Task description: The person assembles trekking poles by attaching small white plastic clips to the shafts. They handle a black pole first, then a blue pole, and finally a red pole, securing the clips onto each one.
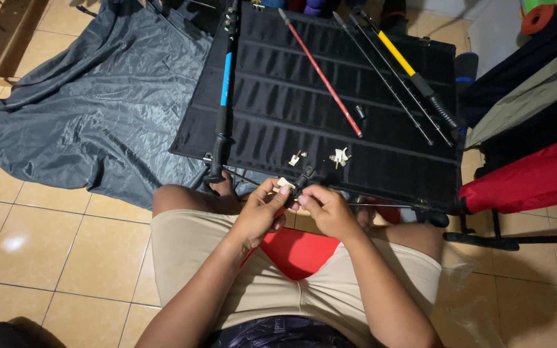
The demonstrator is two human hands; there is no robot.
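Both hands pinch one small black fitting (300, 183) over the lap: left hand (260, 212) on its pale end, right hand (325, 207) on the dark end. A slip could drop it. Behind, the black folding table (330, 138) carries loose poles (320, 72); nudging it might scatter the tiny white clips (339, 156).
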